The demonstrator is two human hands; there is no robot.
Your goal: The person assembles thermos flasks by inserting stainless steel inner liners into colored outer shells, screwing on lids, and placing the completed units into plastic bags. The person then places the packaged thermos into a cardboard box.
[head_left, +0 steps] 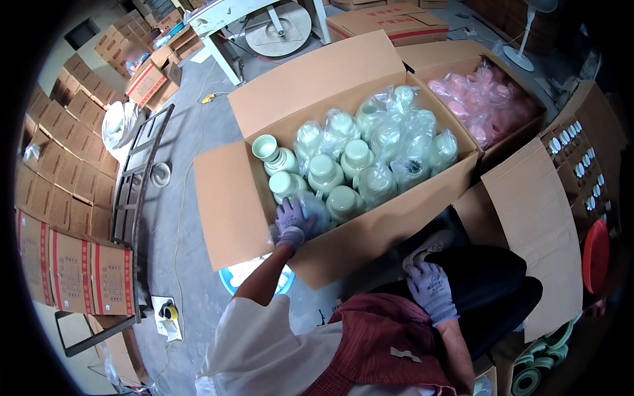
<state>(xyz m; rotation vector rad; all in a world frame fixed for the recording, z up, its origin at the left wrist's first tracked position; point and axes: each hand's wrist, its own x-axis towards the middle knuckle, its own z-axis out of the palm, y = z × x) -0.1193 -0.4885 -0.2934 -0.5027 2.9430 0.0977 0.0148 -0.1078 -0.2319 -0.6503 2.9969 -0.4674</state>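
My left hand [289, 221], in a purple-grey glove, reaches into the near left corner of a big cardboard box [389, 221]. Its fingers curve over a bundle in clear plastic [315, 210], which looks like a wrapped flask; the palm side is hidden. Beside it stand bare pale green flasks [325, 173] with rounded caps, and one has an open cup [265, 148] on top. Several more flasks in plastic bags [389, 140] fill the right part. My right hand [430, 288], gloved too, lies on my leg with its fingers stretched out, holding nothing.
A second box [543, 119] with pink wrapped items adjoins at the right. Near my right side are an open carton flap [538, 231] and a red lid-like disc [596, 256]. A blue basin [285, 282] sits under the left flap. Stacked cartons [72, 270] and a metal frame [125, 178] line the left.
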